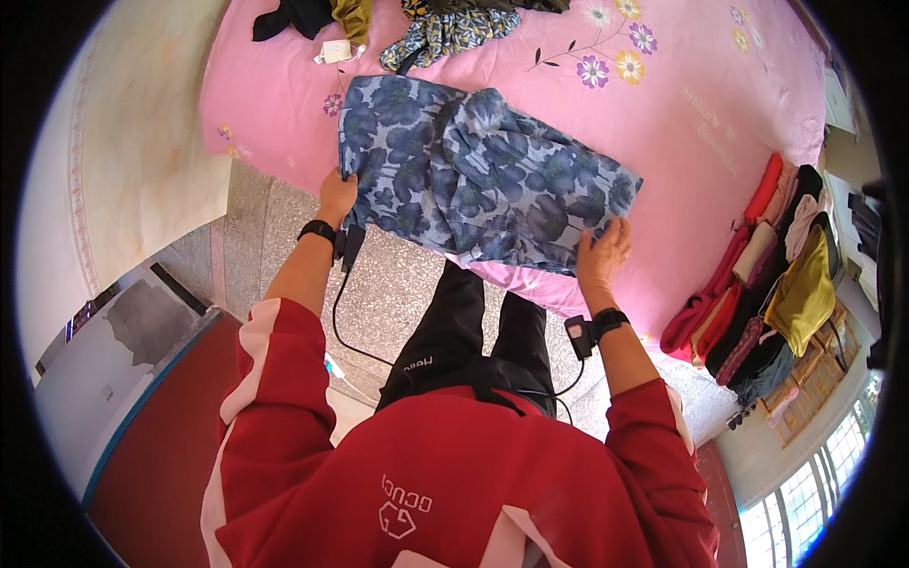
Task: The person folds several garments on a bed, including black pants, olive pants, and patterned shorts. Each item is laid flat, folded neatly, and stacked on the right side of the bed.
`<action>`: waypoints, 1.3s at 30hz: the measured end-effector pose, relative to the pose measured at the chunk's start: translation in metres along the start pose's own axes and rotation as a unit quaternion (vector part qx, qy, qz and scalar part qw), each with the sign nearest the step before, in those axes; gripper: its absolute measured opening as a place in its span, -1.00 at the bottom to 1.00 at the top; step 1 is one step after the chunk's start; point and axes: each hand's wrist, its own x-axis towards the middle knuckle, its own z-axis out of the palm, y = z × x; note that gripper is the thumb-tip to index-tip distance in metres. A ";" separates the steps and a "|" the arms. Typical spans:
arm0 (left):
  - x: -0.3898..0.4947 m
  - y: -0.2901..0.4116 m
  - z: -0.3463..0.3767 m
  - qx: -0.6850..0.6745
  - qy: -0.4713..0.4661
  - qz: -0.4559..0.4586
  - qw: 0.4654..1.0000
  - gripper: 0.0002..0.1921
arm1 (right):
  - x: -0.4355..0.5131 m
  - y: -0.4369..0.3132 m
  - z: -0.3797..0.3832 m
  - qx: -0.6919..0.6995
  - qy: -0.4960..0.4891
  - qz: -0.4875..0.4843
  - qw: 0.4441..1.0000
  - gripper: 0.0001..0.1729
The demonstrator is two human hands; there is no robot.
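Observation:
A blue floral-patterned garment (525,177) lies across the near edge of a bed with a pink flowered cover (682,177). It is folded over near its middle, with some creases there. My left hand (339,195) grips the garment's left edge, the thumb on top of the cloth. My right hand (605,255) rests at the garment's lower right corner with its fingers spread somewhat; whether it pinches the cloth does not show.
A row of folded clothes (746,277) lines the bed's right side, with a mustard-coloured cloth (802,291) on it. At the far edge lie a patterned garment (454,35), dark clothing (291,18) and a small white object (336,51). Cables hang from both wrist devices.

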 end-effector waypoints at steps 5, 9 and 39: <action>-0.010 0.028 -0.017 0.047 0.064 0.016 0.997 -0.58 | 0.004 0.035 0.015 0.184 -0.123 0.239 0.945 -0.42; -0.024 0.101 -0.016 0.110 0.123 0.303 0.939 -0.50 | 0.009 0.042 0.021 0.319 -0.181 0.267 0.891 -0.47; 0.006 0.121 0.041 0.156 0.202 0.273 0.928 -0.43 | 0.022 0.056 0.031 0.292 -0.189 0.314 0.884 -0.11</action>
